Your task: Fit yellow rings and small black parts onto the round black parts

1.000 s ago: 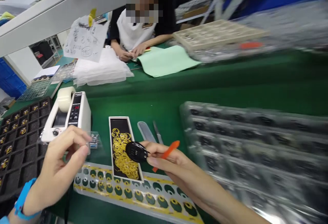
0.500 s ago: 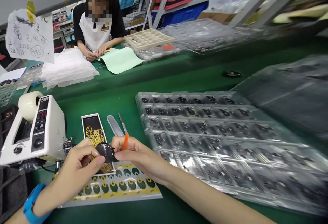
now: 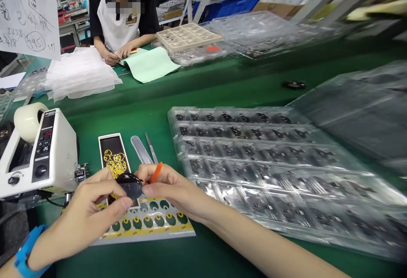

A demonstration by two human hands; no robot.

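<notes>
A small round black part [image 3: 129, 185] is pinched between both my hands above the green table. My left hand [image 3: 92, 210], with a blue wristband, closes thumb and fingers on its left side. My right hand [image 3: 170, 189] grips its right side and also carries an orange-handled tool [image 3: 156, 172] between the fingers. Under the hands lies a sticker sheet [image 3: 152, 223] with green and yellow dots, and a black tray of yellow rings [image 3: 114, 159].
A white tape dispenser [image 3: 34, 150] stands at the left. Clear plastic trays of black parts [image 3: 260, 159] fill the right side. Tweezers [image 3: 151, 147] and a clear strip [image 3: 141, 150] lie behind my hands. A person [image 3: 122, 19] works across the table beside white bags [image 3: 79, 74] and green paper [image 3: 151, 63].
My left hand came from the tape dispenser to the black part and closed on it. The view swung to the right, bringing the clear trays into sight.
</notes>
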